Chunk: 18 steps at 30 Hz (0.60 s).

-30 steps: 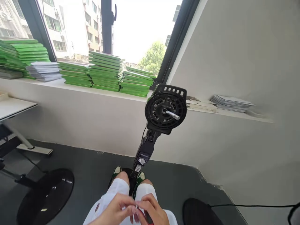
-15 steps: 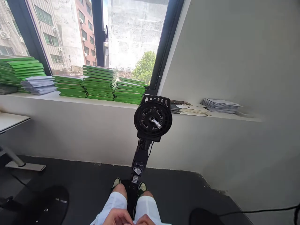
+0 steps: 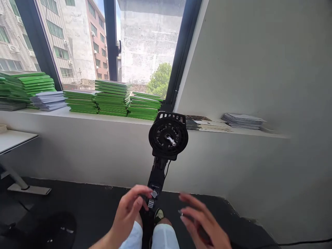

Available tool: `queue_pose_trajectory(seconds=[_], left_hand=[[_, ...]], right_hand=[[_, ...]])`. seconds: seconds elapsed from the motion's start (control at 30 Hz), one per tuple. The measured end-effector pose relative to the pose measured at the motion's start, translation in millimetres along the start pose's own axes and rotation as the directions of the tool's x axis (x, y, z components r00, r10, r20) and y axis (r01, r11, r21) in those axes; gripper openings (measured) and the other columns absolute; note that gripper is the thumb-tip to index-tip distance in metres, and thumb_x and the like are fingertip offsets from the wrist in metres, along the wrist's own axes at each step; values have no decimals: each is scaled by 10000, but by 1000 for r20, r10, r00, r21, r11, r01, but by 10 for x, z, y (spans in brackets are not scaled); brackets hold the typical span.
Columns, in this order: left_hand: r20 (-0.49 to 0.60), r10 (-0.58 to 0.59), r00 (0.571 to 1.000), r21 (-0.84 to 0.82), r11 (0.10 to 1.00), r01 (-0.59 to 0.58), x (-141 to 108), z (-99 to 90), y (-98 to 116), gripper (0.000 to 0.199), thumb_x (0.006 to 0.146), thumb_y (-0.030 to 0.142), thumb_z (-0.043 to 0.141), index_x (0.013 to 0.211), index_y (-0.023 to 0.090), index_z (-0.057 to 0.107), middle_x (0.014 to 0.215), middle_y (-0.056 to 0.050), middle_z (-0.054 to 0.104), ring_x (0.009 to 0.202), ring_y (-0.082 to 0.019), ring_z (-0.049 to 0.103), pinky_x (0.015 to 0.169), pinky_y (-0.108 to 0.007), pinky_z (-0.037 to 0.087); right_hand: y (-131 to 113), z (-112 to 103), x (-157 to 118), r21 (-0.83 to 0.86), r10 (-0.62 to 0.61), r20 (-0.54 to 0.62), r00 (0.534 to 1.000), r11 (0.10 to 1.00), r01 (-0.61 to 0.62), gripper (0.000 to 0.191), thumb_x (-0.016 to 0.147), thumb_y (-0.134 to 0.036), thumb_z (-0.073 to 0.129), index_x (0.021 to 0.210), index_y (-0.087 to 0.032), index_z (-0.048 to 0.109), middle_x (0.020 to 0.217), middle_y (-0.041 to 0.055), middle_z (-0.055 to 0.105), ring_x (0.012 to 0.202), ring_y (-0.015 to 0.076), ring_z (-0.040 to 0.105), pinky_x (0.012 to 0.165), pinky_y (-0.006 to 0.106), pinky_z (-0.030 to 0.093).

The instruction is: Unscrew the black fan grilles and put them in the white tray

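My left hand (image 3: pixel 129 209) is raised in front of the black post (image 3: pixel 157 178), its fingers curved and thumb apart. Its fingertips overlap the silver knob (image 3: pixel 154 194) on that post in the view; whether they touch it I cannot tell. To the right, my right hand (image 3: pixel 201 221) is blurred, with a small shiny metal piece (image 3: pixel 181 212) between its fingertips. That piece is too small to name. A round black slotted disc (image 3: pixel 168 138) tops the post, and a silver rod (image 3: pixel 171 141) sticks out from its centre.
Stacks of green-edged books (image 3: pixel 111 100) and papers (image 3: pixel 242 121) lie along the white window ledge (image 3: pixel 103 118). A white table (image 3: pixel 18 140) stands at the left. Below are my knees in white shorts (image 3: pixel 164 237), and a cable (image 3: pixel 306 242) runs at the lower right.
Both hands have risen from my lap and moved apart, the left toward the post and the right out to the right. The small metal piece now shows at my right fingertips.
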State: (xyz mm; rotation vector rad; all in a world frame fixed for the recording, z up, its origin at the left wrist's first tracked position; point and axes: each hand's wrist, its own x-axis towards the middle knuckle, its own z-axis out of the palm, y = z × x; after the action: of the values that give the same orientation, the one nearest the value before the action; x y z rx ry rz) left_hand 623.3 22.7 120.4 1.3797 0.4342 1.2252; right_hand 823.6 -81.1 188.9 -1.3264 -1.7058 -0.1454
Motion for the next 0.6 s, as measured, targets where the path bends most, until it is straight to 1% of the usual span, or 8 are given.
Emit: queue_pose_trajectory(seconds=[0.03,0.1,0.17,0.2,0.27,0.4,0.47,0.6], left_hand=[[-97,133,986,43,991,-130,232,11,179,305,1014,420,526,1134,215,718,1166,-115,685,981,-204,668,766,-278,586],[-207,416,886,111,909,-401,734,53,493,245,1000,380,562,1175,253,679,1261,-101,652,1128,-229,642,861,-323,602],[-250,572,781,169,820,-547,1221,118,720,311,978,388,606,1279,308,603,1439,-85,546,1272,-234,581,1011,-373,559],[-235,602,763,190,798,-571,1434,151,799,392,971,400,620,1350,335,545,1512,-75,483,1357,-239,524,1097,-401,505],[-117,601,790,209,793,-572,1768,209,895,553,952,434,648,1455,363,430,1583,-64,416,1464,-257,416,1201,-446,397],[164,456,875,177,859,-481,2053,256,944,631,952,471,631,1511,319,380,1374,-83,626,1261,-262,603,1070,-444,510],[173,446,878,157,868,-472,2075,260,945,557,984,462,578,1491,294,420,1288,-76,676,1181,-239,640,1032,-414,525],[107,498,861,175,843,-509,2066,293,963,425,1020,440,507,1405,262,533,1349,-72,655,1246,-228,606,1081,-374,477]], right_hand=[[-5,-107,230,-37,-2,-37,999,999,0,109,938,-246,616,995,-302,689,1258,56,722,1028,177,740,752,215,613],[-33,-242,682,-46,-4,-129,992,999,-2,101,945,-270,606,936,-290,705,1315,62,691,1084,195,721,599,196,585],[-73,-277,1070,-62,5,-164,986,998,-15,113,944,-331,614,923,-278,712,1343,72,666,1192,235,674,619,232,587],[-89,-267,1227,-71,7,-172,985,997,-20,125,947,-352,612,921,-277,709,1351,68,658,1224,244,655,661,256,597],[-98,-220,1453,-79,-17,-173,985,997,4,142,951,-373,606,922,-272,701,1383,65,633,1272,258,625,768,315,610],[-26,-149,1633,-88,-50,-131,990,995,39,158,954,-383,600,946,-259,698,1449,78,582,1281,264,616,856,376,603],[22,-151,1660,-120,-59,-136,989,992,43,163,952,-386,604,944,-255,701,1437,77,592,1246,250,636,858,372,598],[63,-192,1695,-166,-56,-151,987,986,31,175,948,-394,608,912,-251,702,1375,73,639,1209,238,655,872,364,587]])
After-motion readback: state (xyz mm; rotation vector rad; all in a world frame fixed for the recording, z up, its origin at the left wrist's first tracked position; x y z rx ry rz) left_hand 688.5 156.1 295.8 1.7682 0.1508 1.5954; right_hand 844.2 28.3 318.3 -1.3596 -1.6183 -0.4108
